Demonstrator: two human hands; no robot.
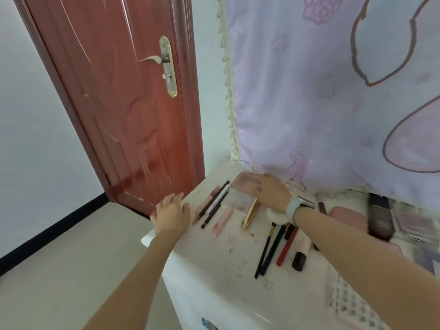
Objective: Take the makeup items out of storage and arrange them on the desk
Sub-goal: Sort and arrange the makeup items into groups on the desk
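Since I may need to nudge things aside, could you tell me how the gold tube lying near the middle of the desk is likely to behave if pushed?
The gold tube looks round and glossy, so it would probably roll sideways and feel slippery. It seems rigid. It lies against a clear compact, which may stop it rolling that way.

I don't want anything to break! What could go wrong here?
1. The pencils lie near the desk's left edge, right beside the left hand; a nudge could roll them off.
2. The right hand reaches across to the pink case at the back, so the arm passes over the gold tube and brushes and might sweep them.
3. The curtain hangs down behind the case and could snag.
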